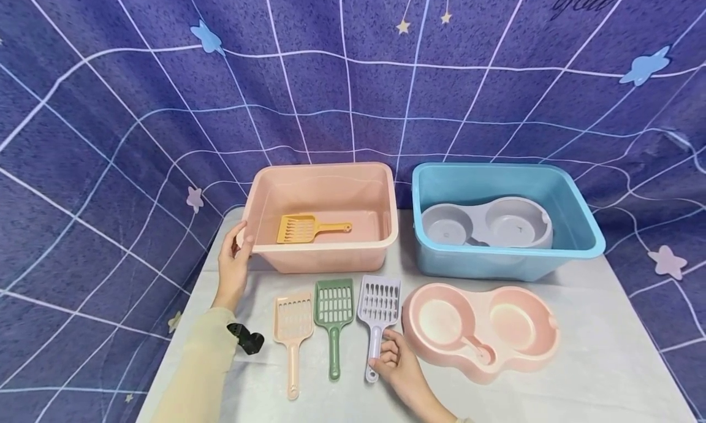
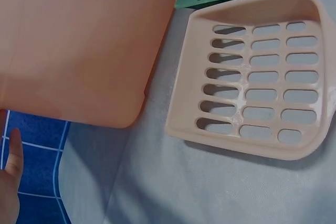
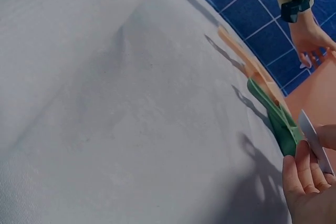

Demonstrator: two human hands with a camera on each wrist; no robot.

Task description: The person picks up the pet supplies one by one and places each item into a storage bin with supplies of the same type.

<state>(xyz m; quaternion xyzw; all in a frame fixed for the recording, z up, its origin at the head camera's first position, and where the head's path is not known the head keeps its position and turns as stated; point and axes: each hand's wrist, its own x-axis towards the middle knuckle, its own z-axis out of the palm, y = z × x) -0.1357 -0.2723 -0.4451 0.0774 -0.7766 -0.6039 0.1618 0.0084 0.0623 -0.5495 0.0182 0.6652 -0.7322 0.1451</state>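
Observation:
My left hand (image 1: 234,270) grips the left front corner of a pink litter box's rim (image 1: 320,262); in the left wrist view only part of that hand (image 2: 11,182) shows at the edge. Inside the box lies a yellow litter scoop (image 1: 331,227). The fingers and thumb of my right hand (image 1: 401,365) pinch the handle of a lavender litter scoop (image 1: 375,337), seen nearly edge-on in the right wrist view. To its left are a green litter scoop (image 1: 334,346) and a peach litter scoop (image 1: 293,362), side by side in front of the pink box.
A blue litter box (image 1: 480,265) stands right of the pink one, with a grey double bowl (image 1: 515,227) in it. A pink double bowl (image 1: 485,316) sits on the pale table (image 1: 595,337) before it. Behind hangs a purple-blue curtain (image 1: 364,86).

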